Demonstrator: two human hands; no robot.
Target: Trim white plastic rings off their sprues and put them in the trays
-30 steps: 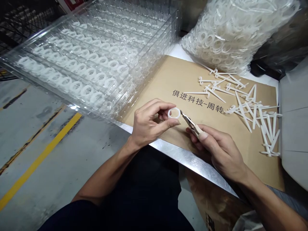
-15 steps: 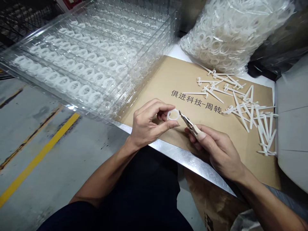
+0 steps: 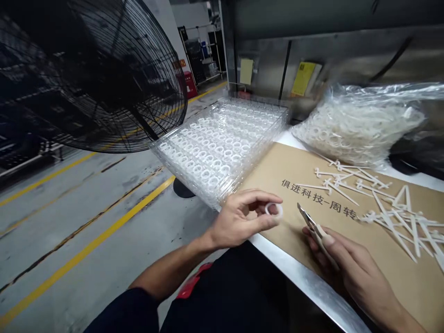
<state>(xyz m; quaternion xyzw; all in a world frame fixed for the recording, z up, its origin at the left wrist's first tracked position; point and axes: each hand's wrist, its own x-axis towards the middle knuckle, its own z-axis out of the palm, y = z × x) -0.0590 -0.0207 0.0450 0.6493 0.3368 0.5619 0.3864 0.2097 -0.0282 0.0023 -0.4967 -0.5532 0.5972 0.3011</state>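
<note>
Between the thumb and fingers of my left hand (image 3: 243, 216) is a white plastic ring (image 3: 274, 211), held above the front edge of the cardboard sheet (image 3: 274, 173). My right hand (image 3: 350, 263) grips a pair of nippers (image 3: 312, 224), their metal jaws pointing up and left, apart from the ring. Several white plastic sprue sticks (image 3: 391, 217) lie in a loose pile on the cardboard beyond my right hand. A clear plastic tray (image 3: 222, 196) with rows of white rings (image 3: 208, 159) stands to the left of the cardboard.
A clear bag of white rings (image 3: 357, 132) rests at the back right. The metal table edge (image 3: 294, 263) runs below my hands. A large black fan (image 3: 138, 78) stands at the left, over a floor with yellow lines (image 3: 104, 240).
The view has swung up and left, bringing the fan and back wall in. The nippers have moved away from the ring, which stays in my left fingers.
</note>
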